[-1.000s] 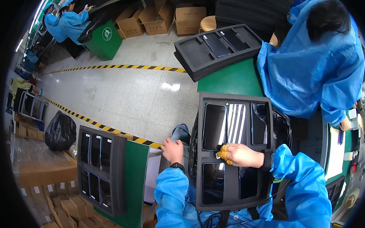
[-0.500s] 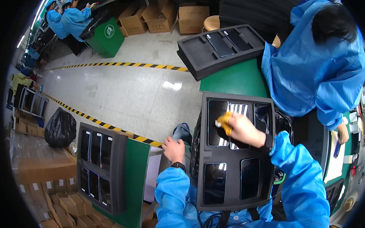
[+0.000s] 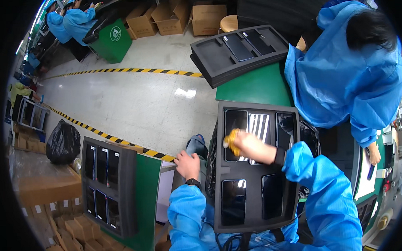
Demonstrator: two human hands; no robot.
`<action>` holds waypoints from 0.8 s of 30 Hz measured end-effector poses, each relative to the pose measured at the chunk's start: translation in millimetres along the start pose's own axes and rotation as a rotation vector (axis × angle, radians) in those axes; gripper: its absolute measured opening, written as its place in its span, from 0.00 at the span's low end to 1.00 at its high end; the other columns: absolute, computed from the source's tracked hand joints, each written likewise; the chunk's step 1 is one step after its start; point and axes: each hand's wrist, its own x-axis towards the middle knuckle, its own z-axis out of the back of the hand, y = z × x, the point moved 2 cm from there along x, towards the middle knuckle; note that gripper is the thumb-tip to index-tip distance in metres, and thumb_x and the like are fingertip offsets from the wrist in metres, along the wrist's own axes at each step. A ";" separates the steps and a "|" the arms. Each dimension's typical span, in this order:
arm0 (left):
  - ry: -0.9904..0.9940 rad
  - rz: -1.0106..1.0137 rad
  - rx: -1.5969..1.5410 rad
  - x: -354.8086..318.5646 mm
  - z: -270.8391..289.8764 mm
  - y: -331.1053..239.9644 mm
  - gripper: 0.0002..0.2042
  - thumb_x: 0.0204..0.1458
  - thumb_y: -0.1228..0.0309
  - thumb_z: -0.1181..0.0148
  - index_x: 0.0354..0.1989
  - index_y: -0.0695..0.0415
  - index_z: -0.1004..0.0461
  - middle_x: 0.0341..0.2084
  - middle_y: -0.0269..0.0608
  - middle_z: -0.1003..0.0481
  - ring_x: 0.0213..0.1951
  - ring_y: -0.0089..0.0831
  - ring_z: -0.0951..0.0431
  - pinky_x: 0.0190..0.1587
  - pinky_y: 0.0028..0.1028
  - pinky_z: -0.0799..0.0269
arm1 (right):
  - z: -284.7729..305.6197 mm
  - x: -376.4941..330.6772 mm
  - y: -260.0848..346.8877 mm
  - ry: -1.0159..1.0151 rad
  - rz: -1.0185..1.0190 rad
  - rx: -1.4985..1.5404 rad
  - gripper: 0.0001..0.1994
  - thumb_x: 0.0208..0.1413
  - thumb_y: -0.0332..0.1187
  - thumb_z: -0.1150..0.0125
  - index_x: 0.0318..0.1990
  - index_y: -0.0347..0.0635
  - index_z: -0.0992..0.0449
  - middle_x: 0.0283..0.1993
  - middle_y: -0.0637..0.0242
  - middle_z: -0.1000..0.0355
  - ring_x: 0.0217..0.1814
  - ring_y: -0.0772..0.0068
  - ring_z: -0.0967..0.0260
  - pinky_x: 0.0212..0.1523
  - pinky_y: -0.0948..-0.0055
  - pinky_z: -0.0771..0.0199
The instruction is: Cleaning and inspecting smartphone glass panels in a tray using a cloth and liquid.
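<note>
A dark foam tray [image 3: 251, 170] lies in front of me, with several phones set screen-up in its recesses. My right hand [image 3: 255, 147] is closed around a bunched yellow cloth [image 3: 231, 143], held at the upper-left phone [image 3: 235, 120]. Striped light reflects off the phone beside it [image 3: 259, 125]. Closer to me are a lower-left phone [image 3: 233, 202] and a lower-right phone [image 3: 272, 196]. Left of the tray, my left hand [image 3: 187, 165] rests over my leg near the table corner, fingers spread and holding nothing.
At left, another foam tray [image 3: 129, 190] with phones stands on a green table [image 3: 148, 198]. Stacked trays [image 3: 207, 65] occupy the far green table [image 3: 248, 88]. A blue-clad co-worker [image 3: 336, 72] is at right. A black bag [image 3: 63, 141] and cartons [image 3: 72, 232] are at left.
My right hand has moved left and slightly down with the yellow cloth, from the right edge of the upper-left phone onto its lower part. My left hand stays by my leg.
</note>
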 end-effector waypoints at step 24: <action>-0.048 -0.047 -0.016 -3.2 -3.1 6.2 0.17 0.46 0.59 0.48 0.37 0.61 0.30 0.39 0.49 0.30 0.41 0.50 0.28 0.36 0.44 0.25 | 20.0 -30.2 -12.0 0.071 -0.148 0.035 0.13 0.42 0.24 0.43 0.40 0.34 0.26 0.34 0.50 0.31 0.39 0.49 0.30 0.43 0.59 0.27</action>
